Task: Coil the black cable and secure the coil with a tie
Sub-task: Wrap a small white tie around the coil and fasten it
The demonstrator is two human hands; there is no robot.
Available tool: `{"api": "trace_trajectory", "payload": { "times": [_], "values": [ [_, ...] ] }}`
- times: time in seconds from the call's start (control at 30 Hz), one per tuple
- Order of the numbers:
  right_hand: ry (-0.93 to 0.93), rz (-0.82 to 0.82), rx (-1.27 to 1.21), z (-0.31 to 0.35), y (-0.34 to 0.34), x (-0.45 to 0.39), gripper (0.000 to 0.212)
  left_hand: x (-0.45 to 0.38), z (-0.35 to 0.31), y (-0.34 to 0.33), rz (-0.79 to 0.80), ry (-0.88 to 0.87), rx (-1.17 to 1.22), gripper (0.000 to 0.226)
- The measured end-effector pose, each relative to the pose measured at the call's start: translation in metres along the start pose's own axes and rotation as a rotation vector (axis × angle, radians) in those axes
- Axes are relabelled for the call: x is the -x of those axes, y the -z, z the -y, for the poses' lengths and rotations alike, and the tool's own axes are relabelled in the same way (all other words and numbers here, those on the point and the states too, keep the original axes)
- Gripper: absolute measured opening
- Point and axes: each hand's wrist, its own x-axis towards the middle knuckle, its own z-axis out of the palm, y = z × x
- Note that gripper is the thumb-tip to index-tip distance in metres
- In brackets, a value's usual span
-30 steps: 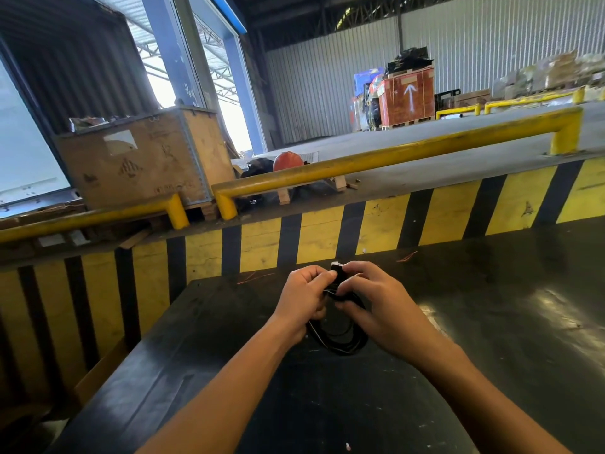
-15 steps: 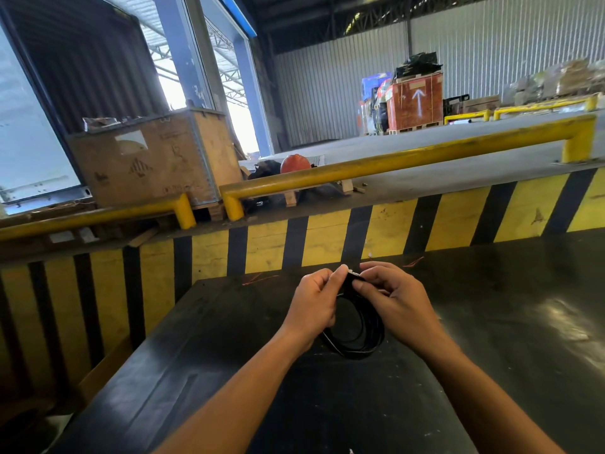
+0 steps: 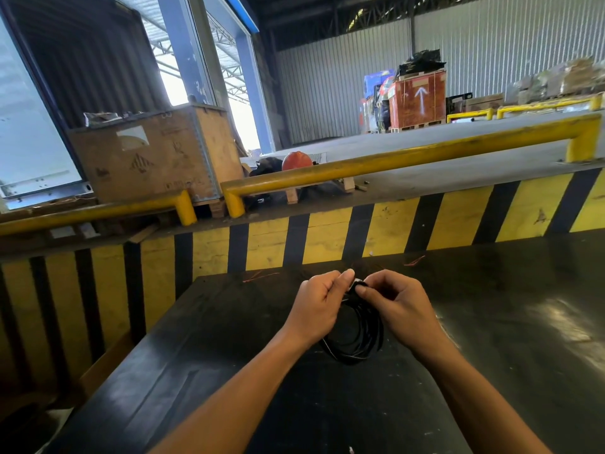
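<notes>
Several loops of the black cable hang in a rough ring between your hands, thin and glossy, the strands lying loosely side by side rather than tightly bunched. The bottom of the coil sits just at the black tabletop; whether it touches or hangs a little above cannot be told. At the top of the ring, a small pale piece shows between your fingertips; it is too small and blurred to say whether it is the tie or a connector.

Your left hand is curled, thumb and forefinger pinched together on the top of the coil. Your right hand is curled too, its fingertips pressed on the same spot from the other side, so the two hands nearly meet there. Both forearms reach in from the lower edge of the view.

Beyond the table runs a yellow and black striped wall topped by a yellow rail. Behind the rail on the left stands a large plywood crate with something crumpled and pale lying on its top at the left; what is inside cannot be seen. An orange hard hat sits just behind the rail. Far back on the right, a red crate marked with a white arrow carries black wrapped goods on top.
</notes>
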Motion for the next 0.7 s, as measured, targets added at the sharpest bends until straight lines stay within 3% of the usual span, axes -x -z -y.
{"api": "trace_trajectory", "payload": {
  "times": [0.23,0.33,0.37,0.5,0.7],
  "values": [
    [0.037,-0.081,-0.031,-0.003,0.003,0.006,0.02,0.002,0.002,-0.007,0.055,0.135,0.121,0.05],
    [0.025,-0.192,-0.133,-0.004,0.004,0.007,0.018,0.006,0.001,-0.007,0.076,0.173,0.166,0.025],
    [0.001,-0.238,-0.184,-0.005,0.006,0.007,0.017,0.011,0.004,-0.008,0.103,0.207,0.216,0.019],
    [-0.066,-0.287,-0.276,-0.019,0.013,0.013,0.016,0.036,0.024,-0.017,0.171,0.467,0.432,0.03],
    [-0.294,-0.162,-0.201,-0.062,0.019,0.041,0.019,0.044,0.038,-0.024,-0.028,0.664,0.775,0.03]
  ]
}}
